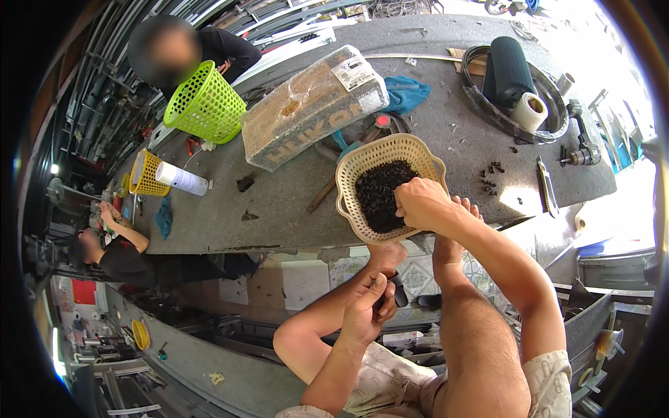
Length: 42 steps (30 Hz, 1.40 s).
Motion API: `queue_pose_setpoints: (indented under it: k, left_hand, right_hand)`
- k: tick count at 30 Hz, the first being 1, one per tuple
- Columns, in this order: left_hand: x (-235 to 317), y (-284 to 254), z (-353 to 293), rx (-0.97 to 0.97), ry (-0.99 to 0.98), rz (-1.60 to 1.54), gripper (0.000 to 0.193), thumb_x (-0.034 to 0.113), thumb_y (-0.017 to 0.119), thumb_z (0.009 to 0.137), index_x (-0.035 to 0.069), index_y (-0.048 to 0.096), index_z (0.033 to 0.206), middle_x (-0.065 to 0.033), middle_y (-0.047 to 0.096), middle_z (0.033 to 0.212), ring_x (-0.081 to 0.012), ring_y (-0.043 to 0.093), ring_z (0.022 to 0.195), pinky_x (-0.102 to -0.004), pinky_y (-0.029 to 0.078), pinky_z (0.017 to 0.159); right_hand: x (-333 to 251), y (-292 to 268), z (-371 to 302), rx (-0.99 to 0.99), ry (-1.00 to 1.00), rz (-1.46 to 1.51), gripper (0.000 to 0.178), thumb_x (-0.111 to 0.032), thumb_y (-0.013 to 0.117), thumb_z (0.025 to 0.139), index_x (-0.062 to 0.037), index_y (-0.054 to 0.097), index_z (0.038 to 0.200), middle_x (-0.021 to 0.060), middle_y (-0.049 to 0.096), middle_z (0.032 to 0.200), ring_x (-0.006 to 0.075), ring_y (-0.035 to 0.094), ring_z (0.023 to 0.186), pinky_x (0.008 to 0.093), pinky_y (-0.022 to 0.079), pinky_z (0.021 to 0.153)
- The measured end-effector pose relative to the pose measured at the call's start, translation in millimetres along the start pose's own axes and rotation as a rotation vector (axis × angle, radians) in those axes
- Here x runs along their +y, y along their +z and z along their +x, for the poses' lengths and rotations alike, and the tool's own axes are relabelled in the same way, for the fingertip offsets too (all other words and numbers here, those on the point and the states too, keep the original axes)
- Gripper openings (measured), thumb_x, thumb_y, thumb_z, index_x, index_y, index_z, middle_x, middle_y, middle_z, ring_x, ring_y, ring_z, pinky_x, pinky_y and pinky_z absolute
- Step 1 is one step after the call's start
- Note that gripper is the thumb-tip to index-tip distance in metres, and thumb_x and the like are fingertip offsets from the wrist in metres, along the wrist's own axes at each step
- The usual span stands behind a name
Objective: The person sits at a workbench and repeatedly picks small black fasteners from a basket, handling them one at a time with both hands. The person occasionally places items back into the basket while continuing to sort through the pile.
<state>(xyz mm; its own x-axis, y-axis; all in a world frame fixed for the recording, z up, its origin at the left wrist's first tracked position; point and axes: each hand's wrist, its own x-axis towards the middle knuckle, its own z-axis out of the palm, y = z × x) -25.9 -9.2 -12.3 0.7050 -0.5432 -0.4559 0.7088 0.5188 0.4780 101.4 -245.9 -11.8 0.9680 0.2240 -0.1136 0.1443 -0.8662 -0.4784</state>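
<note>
A beige plastic basket (343, 182) with perforated sides stands at the near edge of the workbench, holding a heap of small black pieces (382, 187). My right hand (426, 203) reaches over its right side. The fingers are curled together at the heap, and what they pinch is hidden. Above my lap, my left hand (366, 310) is closed with the thumb on top. Something dark shows within its fingers, too covered to name. Several loose black pieces (490, 182) lie on the bench to the right of the basket.
Behind the basket lies a long wrapped cardboard box (306, 104), with a green basket (209, 104) to its left. A spray can (182, 178) lies farther left. At right are a black coil (481, 104), a utility knife (547, 187) and a drill (584, 143). Two other people are at left.
</note>
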Motion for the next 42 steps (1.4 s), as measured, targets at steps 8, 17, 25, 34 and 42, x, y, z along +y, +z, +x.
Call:
queue_pose_setpoints:
  k: [8, 17, 25, 34, 42]
  left_hand:
    - [11.0, 12.4, 0.8, 0.138, 0.025, 0.01, 0.039, 0.025, 0.055, 0.107, -0.002, 0.056, 0.135, -0.0002, 0.053, 0.093, -0.0105, 0.045, 0.063, -0.0228, 0.033, 0.052]
    - [18.2, 18.9, 9.5, 0.049, 0.225, 0.085, 0.03, 0.014, 0.065, 0.101, 0.005, 0.062, 0.13, -0.0066, 0.065, 0.105, -0.0081, 0.05, 0.067, -0.0233, 0.037, 0.054]
    - [10.4, 10.6, 13.9, 0.033, 0.344, 0.03, 0.016, 0.008, 0.072, 0.097, 0.006, 0.067, 0.112, -0.0147, 0.073, 0.102, -0.0078, 0.052, 0.058, -0.022, 0.037, 0.05]
    - [6.4, 13.3, 15.7, 0.036, 0.387, 0.122, 0.011, 0.005, 0.076, 0.093, 0.008, 0.067, 0.099, -0.016, 0.074, 0.093, -0.0071, 0.052, 0.053, -0.0215, 0.037, 0.046]
    - [2.8, 24.5, 13.9, 0.14, 0.454, 0.234, 0.011, 0.005, 0.078, 0.092, 0.008, 0.067, 0.093, -0.0032, 0.064, 0.072, -0.0058, 0.051, 0.054, -0.0214, 0.038, 0.046]
  right_hand:
    - [1.6, -14.6, -14.2, 0.088, 0.016, 0.2, 0.015, -0.008, 0.075, 0.079, -0.0045, 0.075, 0.093, 0.0185, 0.073, 0.085, 0.0371, 0.073, 0.087, 0.0447, 0.057, 0.078]
    - [-48.6, -39.3, -59.9, 0.155, -0.069, 0.584, 0.017, -0.011, 0.078, 0.084, -0.0053, 0.076, 0.1, 0.0128, 0.076, 0.088, 0.0278, 0.075, 0.083, 0.0366, 0.056, 0.078]
    - [-69.2, -27.3, -74.0, 0.071, -0.085, 0.843, 0.017, -0.007, 0.072, 0.09, -0.002, 0.075, 0.105, 0.0137, 0.077, 0.093, 0.0253, 0.076, 0.087, 0.0358, 0.057, 0.079]
    - [-63.8, -24.7, -78.3, 0.009, -0.093, 0.858, 0.016, -0.008, 0.071, 0.091, -0.002, 0.076, 0.105, 0.0138, 0.077, 0.092, 0.0243, 0.075, 0.085, 0.0355, 0.056, 0.079]
    - [-60.5, -32.4, -83.4, 0.039, -0.196, 0.845, 0.017, -0.009, 0.073, 0.09, -0.0013, 0.076, 0.105, 0.0147, 0.077, 0.095, 0.0257, 0.075, 0.089, 0.0352, 0.056, 0.082]
